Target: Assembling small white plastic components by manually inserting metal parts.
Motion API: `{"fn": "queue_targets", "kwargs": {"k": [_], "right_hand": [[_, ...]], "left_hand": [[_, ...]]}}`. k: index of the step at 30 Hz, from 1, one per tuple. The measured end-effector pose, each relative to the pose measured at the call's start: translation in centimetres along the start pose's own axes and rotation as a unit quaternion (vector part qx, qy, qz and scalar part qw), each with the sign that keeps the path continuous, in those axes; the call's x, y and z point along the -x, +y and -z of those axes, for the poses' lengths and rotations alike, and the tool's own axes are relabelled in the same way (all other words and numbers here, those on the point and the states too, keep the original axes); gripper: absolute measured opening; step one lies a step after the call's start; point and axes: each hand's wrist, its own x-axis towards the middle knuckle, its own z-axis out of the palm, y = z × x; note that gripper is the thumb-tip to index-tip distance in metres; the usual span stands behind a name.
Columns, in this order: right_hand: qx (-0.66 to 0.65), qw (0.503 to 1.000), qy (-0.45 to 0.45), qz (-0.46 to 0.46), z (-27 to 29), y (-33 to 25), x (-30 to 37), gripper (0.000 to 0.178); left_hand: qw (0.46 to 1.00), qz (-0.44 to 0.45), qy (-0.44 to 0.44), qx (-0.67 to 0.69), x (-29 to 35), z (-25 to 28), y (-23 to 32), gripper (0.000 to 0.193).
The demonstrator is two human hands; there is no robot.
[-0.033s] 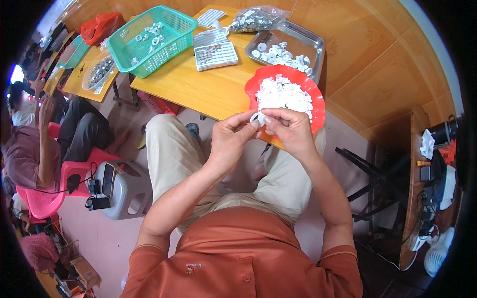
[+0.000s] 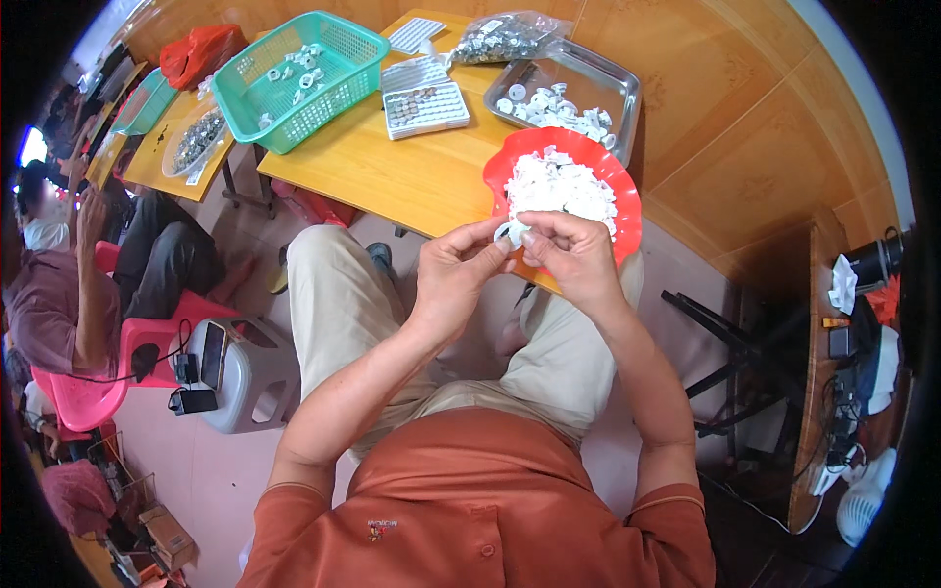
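My left hand [image 2: 459, 267] and my right hand [image 2: 573, 257] meet in front of my lap at the table's near edge. Between their fingertips is a small white plastic part [image 2: 514, 231] with a dark spot on its left side. Both hands pinch it, and the fingers hide much of its shape. Just beyond them a red scalloped dish [image 2: 628, 186] carries a heap of small white plastic pieces [image 2: 559, 184]. Behind that dish, a metal tray [image 2: 627, 90] has several round white parts [image 2: 564, 110] in it.
On the yellow table [image 2: 392, 176] stand a green basket [image 2: 284, 132] with a few white parts, an open white case [image 2: 427, 120] and a clear bag [image 2: 510, 39] of small metal pieces. A grey stool [image 2: 250, 382] and a seated person [image 2: 69, 304] are at left, black folding legs [image 2: 725, 363] at right.
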Motion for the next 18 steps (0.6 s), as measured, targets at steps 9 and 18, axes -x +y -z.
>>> {"fn": "queue_targets", "kwargs": {"k": [9, 18], "right_hand": [[0.057, 0.998, 0.021, 0.001, -0.5, -0.1, 0.5, 0.010], [0.239, 0.965, 0.041, 0.097, -1.4, -1.8, 0.9, 0.009]], "left_hand": [[1.000, 0.004, 0.022, -0.002, 0.4, 0.4, -0.2, 0.028], [0.999, -0.019, 0.011, -0.034, 0.5, 0.7, -0.7, 0.028]]}}
